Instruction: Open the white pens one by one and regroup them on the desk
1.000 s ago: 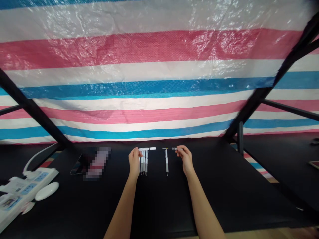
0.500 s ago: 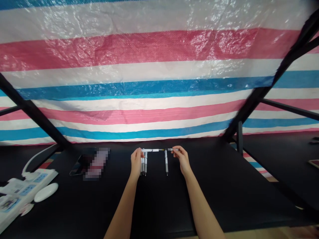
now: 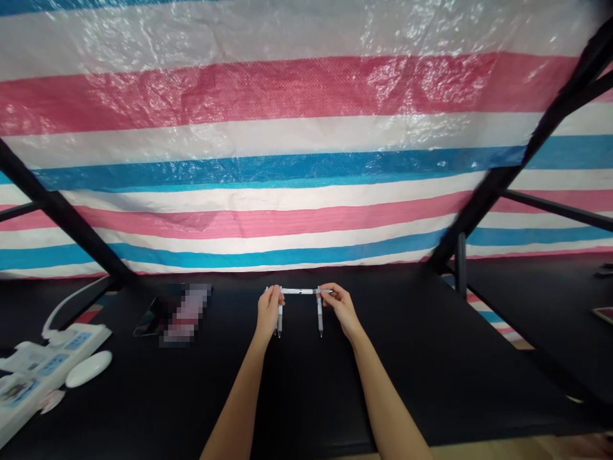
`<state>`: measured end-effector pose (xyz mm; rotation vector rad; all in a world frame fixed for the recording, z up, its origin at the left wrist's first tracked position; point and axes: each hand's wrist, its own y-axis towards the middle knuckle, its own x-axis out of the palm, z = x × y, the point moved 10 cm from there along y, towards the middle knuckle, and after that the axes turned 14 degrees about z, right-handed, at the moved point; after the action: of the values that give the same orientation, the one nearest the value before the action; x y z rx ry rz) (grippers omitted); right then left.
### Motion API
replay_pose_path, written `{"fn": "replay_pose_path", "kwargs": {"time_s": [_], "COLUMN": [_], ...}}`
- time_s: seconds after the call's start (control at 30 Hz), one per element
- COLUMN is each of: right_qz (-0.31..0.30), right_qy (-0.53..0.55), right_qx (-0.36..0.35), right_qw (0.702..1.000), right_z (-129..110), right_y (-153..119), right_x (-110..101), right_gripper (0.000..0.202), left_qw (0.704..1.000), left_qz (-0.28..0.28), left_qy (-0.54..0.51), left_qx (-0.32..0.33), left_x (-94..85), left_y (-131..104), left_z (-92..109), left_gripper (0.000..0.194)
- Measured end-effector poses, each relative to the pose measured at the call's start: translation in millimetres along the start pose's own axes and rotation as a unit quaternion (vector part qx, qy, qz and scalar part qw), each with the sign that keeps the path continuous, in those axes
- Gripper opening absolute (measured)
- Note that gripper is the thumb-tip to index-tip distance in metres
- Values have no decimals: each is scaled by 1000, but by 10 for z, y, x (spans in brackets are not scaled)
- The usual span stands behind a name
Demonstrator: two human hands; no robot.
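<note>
A white pen [image 3: 299, 291] lies level between my two hands, above the black tabletop. My left hand [image 3: 268, 313] is closed on its left end. The fingers of my right hand [image 3: 341, 308] pinch its grey tip end. Beneath and beside the left fingers, a few white pens with grey grips [image 3: 280, 324] rest side by side, points toward me, partly hidden by that hand. Another white and grey pen [image 3: 320, 317] lies by itself just left of my right hand, pointing the same way.
On the left are a phone [image 3: 156, 317], a blurred-out patch, a white power strip [image 3: 52, 364] with a cable and a white oval object [image 3: 89, 369]. Black frame bars [image 3: 460, 227] rise at both sides. A striped plastic sheet [image 3: 287, 220] hangs behind the black tabletop [image 3: 306, 396].
My right hand has moved left with the tip piece, closing the gap where the thin refill showed; the piece now meets the pen barrel. My left hand shifted slightly right.
</note>
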<state>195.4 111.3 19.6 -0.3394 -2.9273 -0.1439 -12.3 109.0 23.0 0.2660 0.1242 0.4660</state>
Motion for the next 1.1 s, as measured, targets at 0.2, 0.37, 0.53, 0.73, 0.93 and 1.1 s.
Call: {"fn": "replay_pose_path", "kwargs": {"time_s": [0.2, 0.37, 0.53, 0.73, 0.93, 1.1], "right_qz": [-11, -19, -23, -31, -7, 7], "right_qy": [4, -3, -17, -62, -114, -154], "right_qx": [7, 3, -2, -24, -42, -40], "right_qw": [1000, 1000, 1000, 997, 993, 987], "right_z": [13, 34, 36, 6, 56, 105], "right_y": [7, 25, 28, 20, 64, 83], "right_x": [-14, -42, -48, -20, -71, -116], "right_gripper": [24, 26, 29, 34, 48, 57], "left_qw": [1000, 998, 994, 992, 992, 994], "left_qz": [0, -11, -15, -15, -32, -39], "left_qy": [22, 49, 58, 62, 60, 51], "left_qx": [13, 41, 87, 108, 105, 89], "left_x": [-16, -17, -26, -32, 8, 28], "left_y": [0, -28, -37, -20, -37, -33], "left_z": [22, 107, 242, 258, 228, 153], "left_gripper": [40, 36, 33, 29, 26, 22]}}
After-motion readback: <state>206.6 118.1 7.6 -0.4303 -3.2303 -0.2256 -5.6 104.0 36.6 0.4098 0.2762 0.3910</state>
